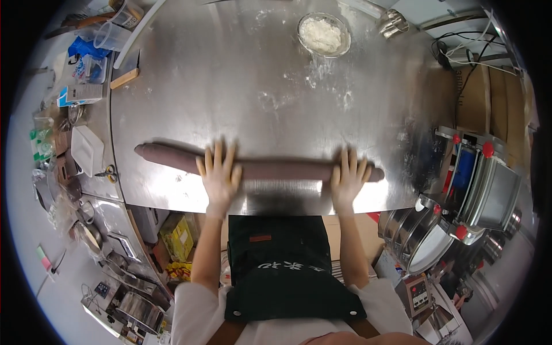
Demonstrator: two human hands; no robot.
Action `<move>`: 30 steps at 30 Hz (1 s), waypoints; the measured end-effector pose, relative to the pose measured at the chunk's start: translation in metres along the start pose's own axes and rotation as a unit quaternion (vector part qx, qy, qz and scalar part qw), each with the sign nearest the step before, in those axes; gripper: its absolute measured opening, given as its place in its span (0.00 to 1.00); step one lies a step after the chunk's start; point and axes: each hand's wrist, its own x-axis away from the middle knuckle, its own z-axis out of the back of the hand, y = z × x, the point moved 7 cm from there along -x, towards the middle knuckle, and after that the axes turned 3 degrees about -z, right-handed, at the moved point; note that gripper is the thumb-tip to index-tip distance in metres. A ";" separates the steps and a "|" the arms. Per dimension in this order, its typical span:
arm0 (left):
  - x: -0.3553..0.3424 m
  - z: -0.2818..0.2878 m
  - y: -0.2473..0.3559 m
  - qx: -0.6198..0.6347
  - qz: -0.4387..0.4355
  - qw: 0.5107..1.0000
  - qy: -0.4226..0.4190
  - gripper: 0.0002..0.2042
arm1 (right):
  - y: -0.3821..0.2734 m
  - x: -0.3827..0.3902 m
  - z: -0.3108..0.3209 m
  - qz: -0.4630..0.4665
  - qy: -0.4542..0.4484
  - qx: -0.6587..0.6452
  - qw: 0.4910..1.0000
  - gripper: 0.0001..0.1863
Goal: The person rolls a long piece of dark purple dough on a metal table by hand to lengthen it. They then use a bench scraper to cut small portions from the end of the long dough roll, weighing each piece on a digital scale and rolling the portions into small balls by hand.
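Observation:
A long, dark brown roll of dough [282, 170] lies crosswise on the steel worktable [230, 98], near its front edge. Its left end tapers and bends slightly away from me. My left hand [218, 173] rests flat on the roll left of its middle, fingers spread and pointing away. Close to the roll's right end, my right hand [349, 174] lies on it the same way, fingers apart. Both hands are slightly blurred at the fingertips. Neither hand wraps round the dough.
A bowl of white flour [323, 35] stands at the far side, with flour dusted around it. At the far left lies a scraper [125, 78] with a wooden handle. Scissors [107, 173] and a white tray [87, 150] sit on the left counter. Machinery [483, 184] stands at the right.

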 end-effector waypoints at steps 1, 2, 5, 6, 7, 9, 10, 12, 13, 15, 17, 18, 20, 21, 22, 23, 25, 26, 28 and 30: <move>0.034 -0.017 -0.008 -0.019 0.020 1.000 -0.014 0.30 | 0.008 0.036 -0.003 -0.011 -0.017 -0.003 1.000 0.33; 0.061 -0.030 -0.015 -0.018 0.017 0.999 -0.026 0.31 | 0.015 0.066 -0.009 -0.015 -0.014 -0.013 1.000 0.34; 0.038 -0.026 -0.025 -0.021 -0.009 0.999 -0.034 0.33 | 0.017 0.045 -0.008 -0.010 0.010 -0.068 0.998 0.36; 0.008 -0.017 -0.028 -0.021 -0.006 1.000 -0.018 0.32 | 0.016 0.013 0.000 -0.005 0.035 -0.052 0.998 0.33; -0.022 -0.012 -0.030 -0.020 -0.003 1.000 -0.003 0.31 | 0.017 -0.021 0.006 -0.017 0.045 -0.023 0.999 0.30; -0.070 0.001 -0.041 0.004 0.047 0.997 0.053 0.28 | 0.024 -0.081 0.024 -0.074 0.089 -0.045 0.992 0.26; -0.083 0.001 -0.047 -0.001 0.052 0.997 0.055 0.28 | 0.033 -0.103 0.017 -0.090 0.085 -0.060 0.990 0.26; -0.083 0.002 -0.047 -0.026 0.051 0.998 0.034 0.27 | 0.042 -0.088 0.012 -0.090 0.059 -0.030 0.994 0.26; -0.065 0.004 -0.039 -0.034 0.018 0.999 0.025 0.26 | 0.044 -0.076 0.008 -0.086 0.031 -0.002 0.996 0.26; -0.010 -0.001 -0.044 -0.018 0.027 0.999 0.003 0.28 | 0.048 -0.017 0.004 -0.089 0.051 -0.039 0.994 0.24; 0.045 -0.019 -0.052 -0.030 0.048 0.998 -0.004 0.30 | 0.048 0.028 0.013 -0.042 0.130 -0.064 0.989 0.24; 0.053 -0.023 -0.054 -0.024 0.049 0.998 -0.017 0.30 | 0.049 0.035 0.012 -0.035 0.140 -0.065 0.987 0.24; 0.039 -0.016 -0.052 -0.007 0.032 0.999 -0.022 0.33 | 0.049 0.023 0.011 -0.039 0.120 -0.055 0.990 0.25; 0.019 -0.006 -0.049 0.004 0.020 1.000 -0.004 0.33 | 0.051 0.003 0.010 -0.050 0.087 -0.044 0.994 0.25; -0.005 0.002 -0.049 0.012 0.024 1.000 0.007 0.33 | 0.051 -0.016 0.014 -0.055 0.103 -0.060 0.991 0.24; -0.026 0.006 -0.050 0.020 0.030 0.999 0.019 0.32 | 0.047 -0.038 0.022 -0.047 0.125 -0.066 0.989 0.22; -0.062 0.007 -0.058 0.049 0.047 0.997 0.034 0.31 | 0.041 -0.062 0.027 -0.013 0.148 -0.020 0.989 0.22; -0.073 0.005 -0.067 0.038 0.030 0.997 0.058 0.33 | 0.032 -0.065 0.032 -0.009 0.154 -0.023 0.988 0.22; -0.068 0.008 -0.087 0.058 0.001 0.998 0.025 0.34 | 0.012 -0.064 0.019 0.009 -0.017 -0.210 0.978 0.23; -0.061 0.010 -0.106 0.052 -0.060 0.996 -0.036 0.42 | -0.033 -0.048 0.010 0.112 -0.037 -0.086 0.989 0.37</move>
